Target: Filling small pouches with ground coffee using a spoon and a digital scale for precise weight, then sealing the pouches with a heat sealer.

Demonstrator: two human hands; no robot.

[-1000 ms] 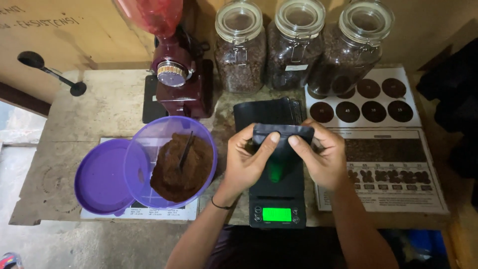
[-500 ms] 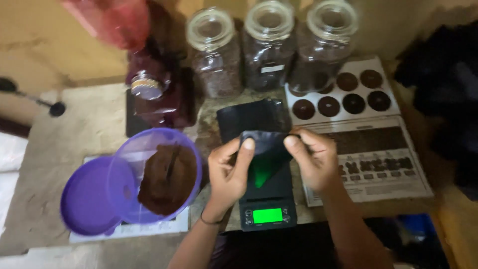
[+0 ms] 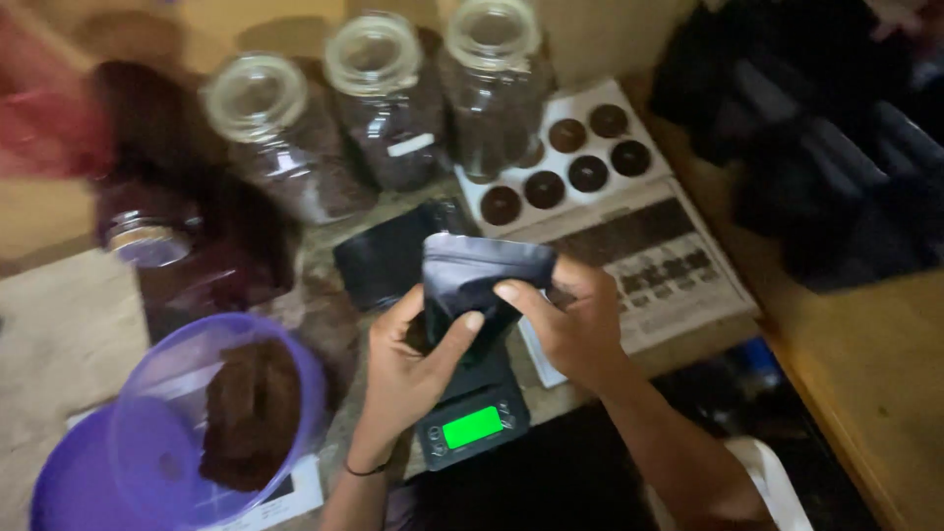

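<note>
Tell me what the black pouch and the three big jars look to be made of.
Black pouch: looks like thin plastic or foil film, dull sheen, creased where left hand and right hand pinch it. Jars: seemingly clear glass, with bright glints and dark contents showing through.

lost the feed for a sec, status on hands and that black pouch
Left hand and right hand both grip the black pouch, above the scale. Purple bowl of brown grounds at left, apart from the hands.

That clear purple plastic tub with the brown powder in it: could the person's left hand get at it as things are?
Probably yes, but not at once. The clear purple plastic tub stands open-topped just beside the left hand, with nothing between them. That hand and the right hand both grip the black pouch, so it must first let go.
</note>
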